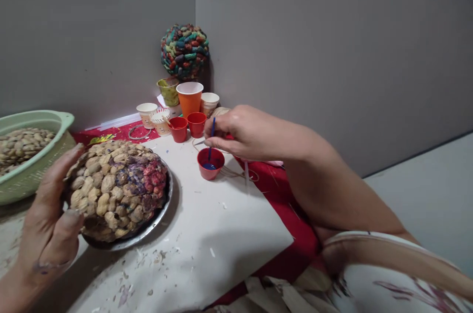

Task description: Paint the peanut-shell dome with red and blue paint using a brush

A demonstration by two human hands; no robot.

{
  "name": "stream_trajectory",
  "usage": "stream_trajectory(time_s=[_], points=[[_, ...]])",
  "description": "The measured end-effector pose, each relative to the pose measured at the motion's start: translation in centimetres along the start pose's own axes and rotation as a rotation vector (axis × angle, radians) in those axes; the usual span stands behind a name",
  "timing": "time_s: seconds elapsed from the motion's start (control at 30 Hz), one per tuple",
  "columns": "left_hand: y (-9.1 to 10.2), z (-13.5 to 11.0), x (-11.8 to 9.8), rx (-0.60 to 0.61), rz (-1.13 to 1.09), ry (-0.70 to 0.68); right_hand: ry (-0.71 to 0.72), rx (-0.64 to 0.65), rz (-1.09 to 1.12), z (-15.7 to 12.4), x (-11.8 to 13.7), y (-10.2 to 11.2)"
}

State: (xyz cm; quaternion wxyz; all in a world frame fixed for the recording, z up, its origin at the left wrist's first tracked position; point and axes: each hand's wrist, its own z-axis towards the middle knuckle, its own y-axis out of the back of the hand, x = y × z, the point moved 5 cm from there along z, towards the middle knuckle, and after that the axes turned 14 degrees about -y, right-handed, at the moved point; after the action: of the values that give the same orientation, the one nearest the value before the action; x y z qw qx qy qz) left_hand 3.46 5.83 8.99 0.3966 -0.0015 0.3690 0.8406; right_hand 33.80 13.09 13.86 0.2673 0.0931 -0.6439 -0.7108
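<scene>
My left hand [55, 224] rests curved against the left side of a ball covered in peanuts [111, 190], thumb and fingers gripping it. Most of its shells are bare tan, while its right side carries purple and pink paint. Underneath, a round metal dish [148, 231] holds the ball. Between the fingertips of my right hand [240, 130] is a thin blue paintbrush [213, 128]. Its lower end dips into a small red cup [211, 160] with blue paint inside; the bristles are hidden there.
A green basket [55, 155] of peanuts stands at the left. Behind the dish are two more red cups [179, 130], several paper cups [147, 112], an orange cup [189, 98] and a painted peanut ball [185, 52] by the wall. Shell bits litter the white board [195, 209].
</scene>
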Motion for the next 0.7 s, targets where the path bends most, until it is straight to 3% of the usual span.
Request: stream_trajectory(time_s=[0.3,0.57,0.7], points=[[-0.2,-0.5,0.3,0.006,-0.04,-0.087,0.038,0.175,-0.008,1.3,0.4,-2.9],[-0.3,-0.1,-0.4,0.019,0.009,-0.126,0.018,-0.058,0.287,0.8,-1.6,0.4],[-0.4,-0.2,-0.6,0.018,0.031,-0.103,-0.072,-0.04,0.479,1.2,-2.7,0.7]])
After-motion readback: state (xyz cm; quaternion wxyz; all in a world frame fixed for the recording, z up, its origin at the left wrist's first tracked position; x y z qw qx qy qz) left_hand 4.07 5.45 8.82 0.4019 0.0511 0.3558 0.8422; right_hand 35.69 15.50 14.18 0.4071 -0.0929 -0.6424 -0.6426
